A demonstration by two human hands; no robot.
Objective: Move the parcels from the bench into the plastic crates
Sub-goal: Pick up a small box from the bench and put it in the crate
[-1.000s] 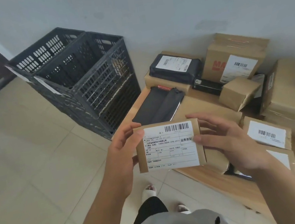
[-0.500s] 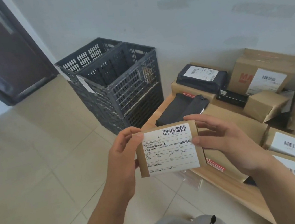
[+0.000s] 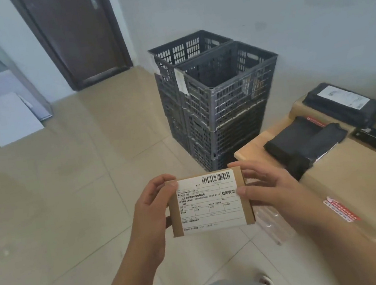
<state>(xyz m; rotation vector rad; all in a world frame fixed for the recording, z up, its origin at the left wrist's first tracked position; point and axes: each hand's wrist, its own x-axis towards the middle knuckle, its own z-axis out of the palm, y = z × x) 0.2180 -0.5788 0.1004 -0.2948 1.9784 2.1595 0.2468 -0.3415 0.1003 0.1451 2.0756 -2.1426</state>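
Both hands (image 3: 152,210) (image 3: 264,187) pinch the small parcel's (image 3: 210,203) side edges above open floor (image 3: 68,195).

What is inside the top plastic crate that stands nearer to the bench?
The nearer top crate shows only bare dark inner walls; no parcel is visible. Its floor is hidden by the front wall.

Single head-worn wide-angle view, looking forward and down, hands close below, crates (image 3: 220,84) farther ahead

soft even daylight, blurred left edge, wide-angle bending.
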